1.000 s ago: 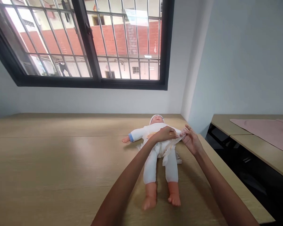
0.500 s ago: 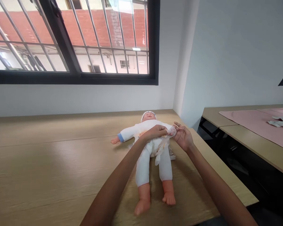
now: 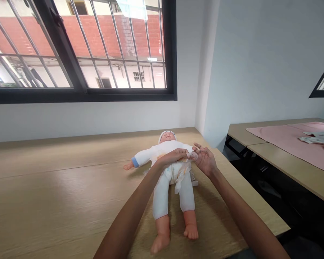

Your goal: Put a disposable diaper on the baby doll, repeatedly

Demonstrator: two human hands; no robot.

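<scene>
I have the left hand across the belly of a baby doll, which lies on its back on the light wood surface, near that surface's right edge. Its fingers curl closed on a crumpled wad of white material at the doll's side. The right hand sits just beside the wad, fingers spread and forefinger raised; I cannot tell whether its thumb is pinching the material or only touching it. Below, a disposable diaper wraps the doll's hips, with a loose flap hanging over one thigh. My main worry is that thin material: a hard pull could tear it, and a slack hold could let it slip. The doll isn't pinned down, so a sideways tug could drag it toward the edge. The flap could also fold under and snag. Off to my right, a pink cloth carries a patterned garment.
</scene>
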